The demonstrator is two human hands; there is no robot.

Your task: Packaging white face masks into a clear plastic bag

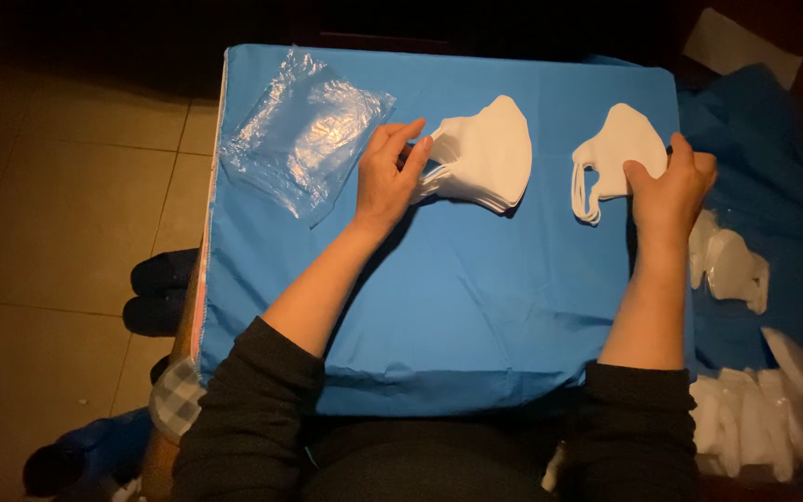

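1. Head view, bottom of the frame: the person's dark sleeves (262,409) come up from the lower edge, both forearms bare and reaching onto a blue cloth (457,307) that covers the work surface.
2. Lower right: a pile of bagged white masks (764,418) lies past the cloth's right edge, with another bagged mask (731,265) just above it.
3. Centre left: the left hand (388,177) has its fingers closed on the left edge of a stack of white masks (480,153) lying on the cloth.
4. Centre right: the right hand (666,191) pinches the right edge of a single white mask (615,149), its ear loops hanging to the left. The two hands are well apart.
5. Upper left: a heap of clear plastic bags (304,135) lies near the cloth's corner, just left of the left hand.
6. Far left: tiled floor (58,214).
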